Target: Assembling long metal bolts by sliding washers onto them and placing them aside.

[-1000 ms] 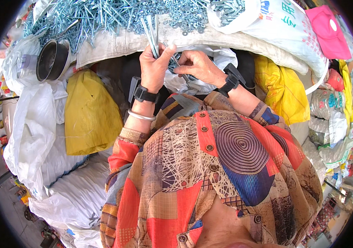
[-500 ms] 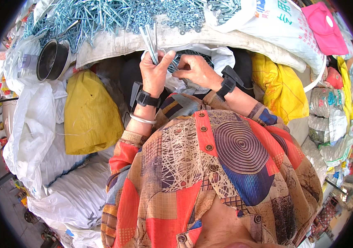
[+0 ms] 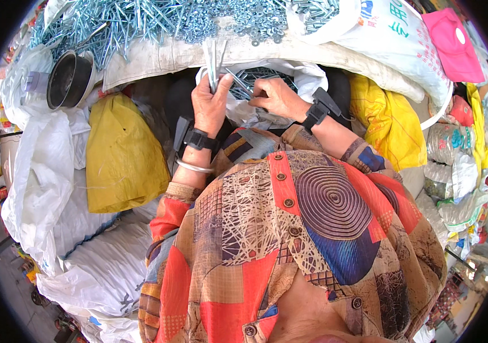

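My left hand (image 3: 208, 106) is closed round a small bunch of long silvery bolts (image 3: 212, 62), which stick up past the thumb. A short way to its right, my right hand (image 3: 280, 99) pinches one slim bolt (image 3: 239, 83) that slants up toward the left thumb. Below both hands, in my lap, a white sack (image 3: 310, 76) gapes with many similar bolts (image 3: 262, 75) inside. The fingers partly cover the ends of the bolts they hold.
Ahead lies a pale cloth-covered surface (image 3: 158, 62) with heaped bolts (image 3: 135, 23) and washers (image 3: 258, 26). A black bowl (image 3: 71, 80) sits at its left end. Yellow sacks (image 3: 124, 160) flank me, and a white printed bag (image 3: 395, 48) and pink cap (image 3: 452, 46) are at right.
My right hand has moved slightly right, away from the left, and the bolt in its pinch now shows clearly. The left hand has sunk a little with its bunch.
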`<state>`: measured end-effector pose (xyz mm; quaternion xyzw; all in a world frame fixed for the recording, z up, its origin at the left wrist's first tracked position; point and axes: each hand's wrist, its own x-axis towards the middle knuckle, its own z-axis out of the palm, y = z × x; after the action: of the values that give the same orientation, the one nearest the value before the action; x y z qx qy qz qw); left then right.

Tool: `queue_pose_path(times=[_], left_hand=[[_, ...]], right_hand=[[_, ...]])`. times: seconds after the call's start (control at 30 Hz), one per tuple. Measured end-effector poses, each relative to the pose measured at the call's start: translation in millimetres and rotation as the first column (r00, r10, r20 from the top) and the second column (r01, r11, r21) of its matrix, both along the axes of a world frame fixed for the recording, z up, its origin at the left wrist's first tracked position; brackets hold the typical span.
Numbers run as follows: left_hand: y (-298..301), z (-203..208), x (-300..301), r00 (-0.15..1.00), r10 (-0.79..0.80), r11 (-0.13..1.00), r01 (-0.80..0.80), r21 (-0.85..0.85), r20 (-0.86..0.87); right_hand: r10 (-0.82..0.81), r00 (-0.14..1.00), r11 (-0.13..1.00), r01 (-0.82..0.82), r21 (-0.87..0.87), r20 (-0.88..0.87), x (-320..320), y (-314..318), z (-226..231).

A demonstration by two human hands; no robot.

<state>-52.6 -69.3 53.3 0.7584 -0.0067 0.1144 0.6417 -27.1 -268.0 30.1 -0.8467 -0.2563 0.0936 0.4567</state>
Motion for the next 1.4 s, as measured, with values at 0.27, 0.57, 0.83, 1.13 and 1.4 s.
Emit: queue_pose_path(times=[0.27,0.57,0.83,1.13,1.4], left_hand=[[49,-34,-8,0.995,0.060,0.962,-0.080,0.260,0.084],[53,-29,-4,0.990,0.091,0.992,-0.100,-0.081,-0.108],[55,-26,1,0.993,0.013,0.995,-0.025,-0.101,-0.120],[50,-29,1,0.992,0.013,0.955,-0.049,-0.291,-0.127],[53,-28,1,0.983,0.016,0.973,-0.058,-0.224,-0.185]], right_hand=[[-0.021,0.995,0.964,0.047,-0.261,0.102,39,4,-66],[0.187,0.963,0.862,-0.067,-0.502,0.192,34,22,-73],[0.262,0.935,0.829,-0.091,-0.552,0.239,52,-9,-67],[0.311,0.893,0.806,-0.067,-0.588,0.325,2,-2,-77],[0.144,0.871,0.957,-0.002,-0.289,0.470,69,-33,45]])
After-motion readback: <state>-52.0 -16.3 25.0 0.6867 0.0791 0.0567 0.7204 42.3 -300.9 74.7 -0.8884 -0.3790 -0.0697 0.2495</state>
